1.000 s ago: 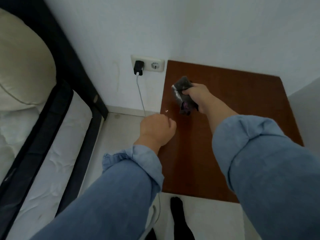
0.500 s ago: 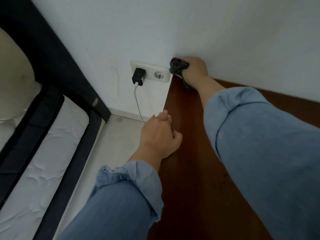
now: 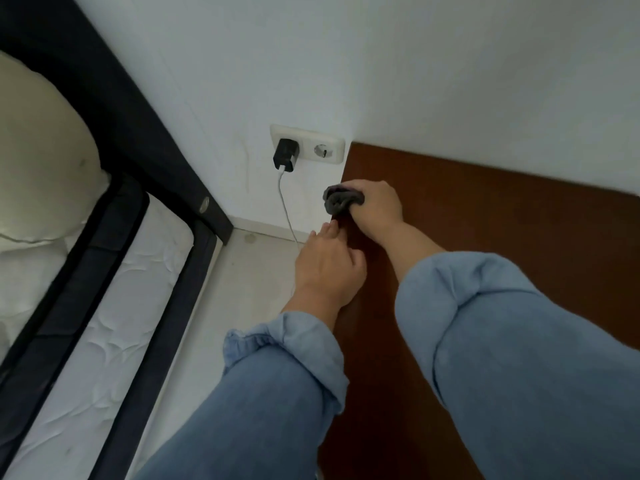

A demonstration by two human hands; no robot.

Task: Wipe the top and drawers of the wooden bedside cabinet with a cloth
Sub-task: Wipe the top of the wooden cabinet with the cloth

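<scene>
The reddish-brown top of the wooden bedside cabinet [image 3: 502,223] fills the right half of the view, set against the white wall. My right hand [image 3: 375,209] is shut on a bunched dark grey cloth [image 3: 341,200] and presses it onto the top at its left edge, a little way in front of the back left corner. My left hand [image 3: 329,268] rests on that same left edge just in front of the cloth, fingers loosely curled, holding nothing. Both blue denim sleeves cover the front of the top. The drawers are out of sight.
A white double wall socket [image 3: 308,144] with a black charger [image 3: 285,154] and a hanging white cable [image 3: 285,206] sits left of the cabinet. A dark bed frame [image 3: 131,109] with a quilted mattress [image 3: 93,341] and a pale pillow [image 3: 38,150] lies at left, across a pale floor strip [image 3: 239,296].
My right hand first pushed the cloth to the back left corner by the wall, then drew it back toward me along the left edge. My left hand settled on that edge.
</scene>
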